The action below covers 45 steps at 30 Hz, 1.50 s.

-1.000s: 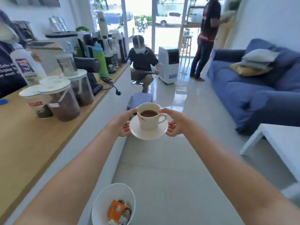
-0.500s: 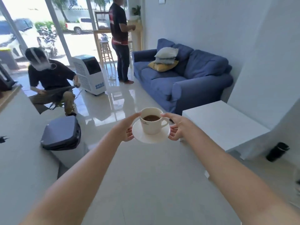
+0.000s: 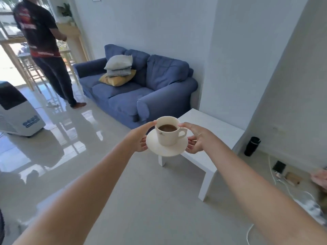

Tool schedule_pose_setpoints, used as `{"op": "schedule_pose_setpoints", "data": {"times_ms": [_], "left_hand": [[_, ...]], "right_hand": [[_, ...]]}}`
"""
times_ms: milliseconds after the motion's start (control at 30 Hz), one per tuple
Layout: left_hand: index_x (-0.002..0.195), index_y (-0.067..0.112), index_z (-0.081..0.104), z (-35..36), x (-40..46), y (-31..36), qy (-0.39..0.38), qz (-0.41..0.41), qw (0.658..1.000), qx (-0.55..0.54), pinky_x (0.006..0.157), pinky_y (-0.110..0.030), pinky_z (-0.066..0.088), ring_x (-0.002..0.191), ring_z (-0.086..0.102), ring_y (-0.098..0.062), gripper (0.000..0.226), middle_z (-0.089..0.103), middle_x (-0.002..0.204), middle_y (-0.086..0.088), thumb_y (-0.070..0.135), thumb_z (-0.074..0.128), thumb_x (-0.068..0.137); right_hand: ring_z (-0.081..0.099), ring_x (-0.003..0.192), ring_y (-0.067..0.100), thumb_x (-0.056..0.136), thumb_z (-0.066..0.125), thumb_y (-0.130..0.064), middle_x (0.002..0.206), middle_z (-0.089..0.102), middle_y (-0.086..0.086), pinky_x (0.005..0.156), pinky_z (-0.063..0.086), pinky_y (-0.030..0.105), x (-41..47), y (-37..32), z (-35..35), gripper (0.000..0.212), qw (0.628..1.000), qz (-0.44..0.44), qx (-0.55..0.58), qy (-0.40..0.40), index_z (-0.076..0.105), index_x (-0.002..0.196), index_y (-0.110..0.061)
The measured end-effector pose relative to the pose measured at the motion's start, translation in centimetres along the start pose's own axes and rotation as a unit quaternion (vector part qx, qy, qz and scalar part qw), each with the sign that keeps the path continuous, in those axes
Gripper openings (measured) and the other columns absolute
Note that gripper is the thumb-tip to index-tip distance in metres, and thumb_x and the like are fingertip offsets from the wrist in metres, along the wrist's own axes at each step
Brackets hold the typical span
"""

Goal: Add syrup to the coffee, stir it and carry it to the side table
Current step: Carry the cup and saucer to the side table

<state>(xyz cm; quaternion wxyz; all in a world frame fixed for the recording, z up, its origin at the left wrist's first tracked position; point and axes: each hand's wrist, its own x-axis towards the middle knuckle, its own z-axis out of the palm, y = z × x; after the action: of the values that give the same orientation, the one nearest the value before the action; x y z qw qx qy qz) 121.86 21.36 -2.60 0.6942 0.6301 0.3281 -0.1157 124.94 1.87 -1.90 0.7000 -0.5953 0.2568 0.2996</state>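
Between the two hands, the saucer (image 3: pixel 166 147) rides level: left hand (image 3: pixel 138 138) and right hand (image 3: pixel 196 138) each pinch its rim, thumbs steadying the cup (image 3: pixel 167 132) so coffee stays in. The side table (image 3: pixel 212 131) lies just beyond the right hand.

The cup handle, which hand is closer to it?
Right. The right hand sits just beside the cup handle; the left hand holds the saucer on the opposite side.
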Motion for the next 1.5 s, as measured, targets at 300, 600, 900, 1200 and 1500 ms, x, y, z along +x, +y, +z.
{"op": "schedule_pose_setpoints", "data": {"times_ms": [300,600,900,1200,1500], "left_hand": [[0.112,0.009,0.053,10.4,15.1,8.1,-0.07,-0.002,0.997,0.029,0.086,-0.037,0.054,0.094,0.065,-0.023,0.078,0.066,0.107,-0.011,0.051,0.085,0.054],[0.092,0.008,0.058,19.7,27.9,16.3,-0.12,0.002,0.991,0.066,0.081,-0.036,0.056,0.09,0.067,-0.023,0.072,0.069,0.099,-0.01,0.05,0.086,0.042],[0.097,0.013,0.06,26.1,40.4,22.7,-0.193,-0.021,0.972,0.134,0.069,-0.036,0.054,0.091,0.066,-0.024,0.081,0.068,0.102,-0.009,0.05,0.088,0.031],[0.096,0.017,0.06,32.6,50.6,26.5,-0.276,-0.054,0.933,0.224,0.063,-0.035,0.055,0.091,0.067,-0.022,0.074,0.068,0.101,-0.006,0.049,0.091,0.037],[0.102,0.014,0.063,39.6,58.1,25.0,-0.324,-0.085,0.91,0.244,0.08,-0.035,0.056,0.097,0.066,-0.022,0.069,0.068,0.107,-0.006,0.051,0.087,0.048]], "right_hand": [[0.061,0.091,0.027,0.054,0.085,-0.025,0.092,0.06,0.012,0.096,0.049,0.04,10.9,-10.5,-5.6,0.058,0.995,-0.032,0.058,0.07,0.056,0.099,-0.003],[0.061,0.078,0.024,0.054,0.085,-0.024,0.09,0.06,0.01,0.092,0.052,0.04,20.9,-21.2,-10.0,0.051,0.988,-0.04,0.091,0.118,0.058,0.093,-0.006],[0.06,0.079,0.024,0.055,0.084,-0.024,0.088,0.06,0.008,0.088,0.051,0.038,31.2,-28.0,-11.6,0.042,0.97,-0.038,0.156,0.181,0.059,0.086,-0.012],[0.059,0.083,0.024,0.055,0.084,-0.024,0.091,0.061,0.006,0.079,0.05,0.038,38.6,-31.1,-13.6,0.045,0.943,-0.014,0.238,0.232,0.06,0.092,-0.013],[0.06,0.086,0.022,0.053,0.082,-0.023,0.093,0.061,0.006,0.075,0.051,0.035,46.7,-32.9,-19.6,0.047,0.934,0.018,0.245,0.258,0.06,0.092,-0.012]]}}
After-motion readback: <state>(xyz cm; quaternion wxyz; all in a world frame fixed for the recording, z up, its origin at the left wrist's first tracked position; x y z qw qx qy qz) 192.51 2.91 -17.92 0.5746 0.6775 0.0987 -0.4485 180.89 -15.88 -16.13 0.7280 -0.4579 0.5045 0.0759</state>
